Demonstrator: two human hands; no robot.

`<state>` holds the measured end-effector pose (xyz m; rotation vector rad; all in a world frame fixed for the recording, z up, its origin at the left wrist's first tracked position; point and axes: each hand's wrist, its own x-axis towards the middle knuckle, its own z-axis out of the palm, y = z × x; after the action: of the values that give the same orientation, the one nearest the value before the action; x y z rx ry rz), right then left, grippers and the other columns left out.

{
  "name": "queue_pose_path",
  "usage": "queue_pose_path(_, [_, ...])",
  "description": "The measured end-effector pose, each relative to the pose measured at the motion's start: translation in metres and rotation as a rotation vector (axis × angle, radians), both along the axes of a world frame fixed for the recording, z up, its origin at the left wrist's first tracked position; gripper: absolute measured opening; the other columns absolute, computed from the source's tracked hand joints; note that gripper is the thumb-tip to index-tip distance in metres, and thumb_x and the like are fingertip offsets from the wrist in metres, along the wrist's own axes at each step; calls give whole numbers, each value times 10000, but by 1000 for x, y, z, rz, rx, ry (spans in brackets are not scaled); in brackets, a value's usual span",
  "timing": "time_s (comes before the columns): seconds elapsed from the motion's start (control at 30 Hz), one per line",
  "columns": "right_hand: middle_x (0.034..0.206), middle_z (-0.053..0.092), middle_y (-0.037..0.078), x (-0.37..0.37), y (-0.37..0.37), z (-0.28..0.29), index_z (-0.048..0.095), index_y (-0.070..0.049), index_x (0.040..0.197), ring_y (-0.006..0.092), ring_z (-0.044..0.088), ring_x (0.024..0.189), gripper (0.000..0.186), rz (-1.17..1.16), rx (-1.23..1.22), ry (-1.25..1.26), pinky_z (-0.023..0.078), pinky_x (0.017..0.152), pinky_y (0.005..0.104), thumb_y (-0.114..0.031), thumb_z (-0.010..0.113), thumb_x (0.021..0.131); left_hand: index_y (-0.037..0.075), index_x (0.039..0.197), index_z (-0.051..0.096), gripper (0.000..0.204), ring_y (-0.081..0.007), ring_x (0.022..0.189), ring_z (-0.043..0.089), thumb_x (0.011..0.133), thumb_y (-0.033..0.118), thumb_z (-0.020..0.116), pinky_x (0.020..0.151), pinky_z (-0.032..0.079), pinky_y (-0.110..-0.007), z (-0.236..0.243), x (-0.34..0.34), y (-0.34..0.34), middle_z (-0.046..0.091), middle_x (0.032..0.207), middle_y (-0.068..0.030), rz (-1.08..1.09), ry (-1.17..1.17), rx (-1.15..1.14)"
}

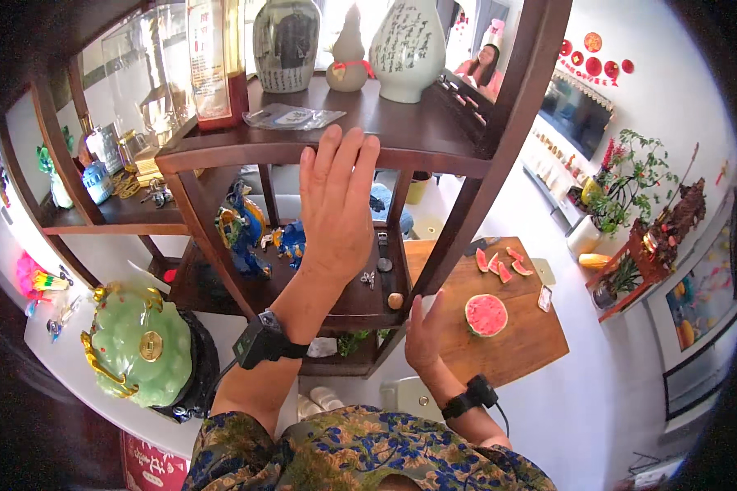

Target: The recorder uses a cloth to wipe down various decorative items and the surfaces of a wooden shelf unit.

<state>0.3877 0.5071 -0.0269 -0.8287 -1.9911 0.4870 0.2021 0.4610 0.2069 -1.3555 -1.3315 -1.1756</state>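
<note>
My left hand is raised with its fingers stretched out, its fingertips over the front edge of the upper wooden shelf. It holds nothing. Just behind the fingertips lies a flat clear plastic packet. On the same shelf stand a dark grey-white jar, a gourd figure with a red ribbon, a pale vase with writing and a tall red-and-white box. Lower on the right, my right hand has its fingers up and apart beside the shelf's upright post; whether it touches is unclear.
Blue dragon-like figurines and small trinkets sit on the lower shelf. At left is a green ornament with gold trim on a white surface. A wooden table at right carries a cut watermelon and several slices. Potted plants stand beyond.
</note>
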Motion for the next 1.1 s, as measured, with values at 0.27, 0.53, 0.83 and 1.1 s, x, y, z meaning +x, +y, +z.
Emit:
queue_pose_path(0.27, [1274, 112, 446, 20, -4, -75, 239, 31, 1314, 559, 162, 1209, 619, 13, 248, -504, 239, 1004, 492, 75, 437, 729, 26, 1202, 447, 439, -289, 1209, 362, 763, 10, 440, 1002, 233, -456, -1, -1, 1, 432, 1247, -113, 6, 12, -17])
queue_pose_path(0.53, [1045, 497, 263, 18, 6, -27, 415, -11, 1215, 404, 491, 980, 485, 96, 0, -380, 438, 812, 419, 22, 476, 735, 26, 1183, 464, 485, -303, 1193, 374, 708, -66, 436, 1000, 229, -491, 1, -3, 1, 448, 1225, -123, -54, 1, -20])
queue_pose_path(0.83, [1064, 509, 260, 23, -12, 34, 503, -113, 1162, 379, 536, 929, 471, -74, 436, -373, 466, 773, 410, 12, 481, 708, 6, 1155, 474, 424, -320, 1195, 355, 736, -17, 410, 1004, 211, -488, -1, 0, -5, 458, 1206, -131, -58, -20, -40])
queue_pose_path(1.1, [1056, 545, 218, 45, 6, -89, 531, -86, 1113, 332, 571, 874, 418, 51, 137, -455, 478, 745, 384, 14, 483, 710, 29, 1187, 467, 430, -311, 1195, 371, 758, 23, 443, 995, 230, -471, -5, -9, 1, 453, 1213, -121, -45, 36, -27])
